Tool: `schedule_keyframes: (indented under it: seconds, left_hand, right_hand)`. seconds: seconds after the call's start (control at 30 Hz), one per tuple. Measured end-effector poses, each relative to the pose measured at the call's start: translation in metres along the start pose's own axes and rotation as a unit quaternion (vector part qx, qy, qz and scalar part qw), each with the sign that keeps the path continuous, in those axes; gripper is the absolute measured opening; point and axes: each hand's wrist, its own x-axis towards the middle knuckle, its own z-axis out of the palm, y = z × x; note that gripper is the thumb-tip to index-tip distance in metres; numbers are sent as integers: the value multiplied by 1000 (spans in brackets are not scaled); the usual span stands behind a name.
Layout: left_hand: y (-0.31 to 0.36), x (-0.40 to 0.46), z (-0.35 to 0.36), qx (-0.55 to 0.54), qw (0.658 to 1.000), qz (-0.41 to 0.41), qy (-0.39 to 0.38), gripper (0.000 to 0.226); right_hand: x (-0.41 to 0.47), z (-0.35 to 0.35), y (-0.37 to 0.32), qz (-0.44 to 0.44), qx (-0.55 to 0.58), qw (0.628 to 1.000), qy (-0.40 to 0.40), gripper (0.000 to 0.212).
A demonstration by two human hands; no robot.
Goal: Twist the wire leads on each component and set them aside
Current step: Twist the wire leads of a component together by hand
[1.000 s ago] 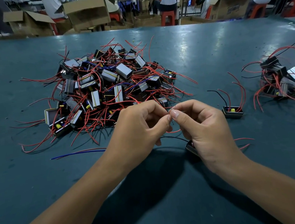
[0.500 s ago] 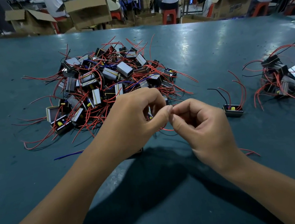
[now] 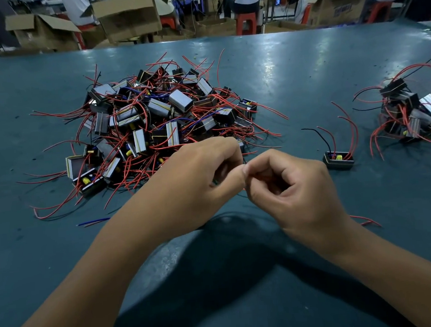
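- Left hand [image 3: 197,180] and right hand [image 3: 291,188] raised over the teal table [image 3: 305,78], thumb tips meeting at centre, fingers curled inward.
- Both apparently pinching thin wire leads [image 3: 244,189] between thumb and forefinger; wire itself barely visible at the fingertips, held component hidden.
- Large pile of components [image 3: 154,121] with red leads just behind the left hand.
- Single component [image 3: 338,159] near the right hand, leads standing up.
- Smaller pile [image 3: 409,112] at far right, well apart.
- Loose red wire ends [image 3: 366,220] beside the right wrist.
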Motion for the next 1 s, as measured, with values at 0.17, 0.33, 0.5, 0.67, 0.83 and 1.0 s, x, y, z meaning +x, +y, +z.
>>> schedule_keyframes:
  seconds: [0.17, 0.33, 0.5, 0.67, 0.83, 1.0]
  left_hand:
    - [-17, -4, -4, -145, 985, -49, -85, 8]
    - [-20, -1, 12, -181, 979, -67, -62, 4]
    - [-22, -1, 14, -222, 970, -77, -64, 5]
    - [-21, -1, 14, -233, 967, -86, -58, 4]
    - [-20, -1, 15, -239, 965, -93, -56, 5]
    - [-21, -1, 15, -255, 961, -98, -51, 4]
  right_hand:
    - [3, -3, 4, 86, 97, 991, -15, 6]
    - [4, -3, 10, 104, 125, 987, -9, 6]
    - [4, -2, 12, 117, 151, 981, -9, 4]
    - [4, -2, 10, 124, 167, 978, -9, 6]
    - [3, -2, 8, 123, 154, 980, -3, 6]
    - [2, -2, 8, 103, 126, 987, 4, 7]
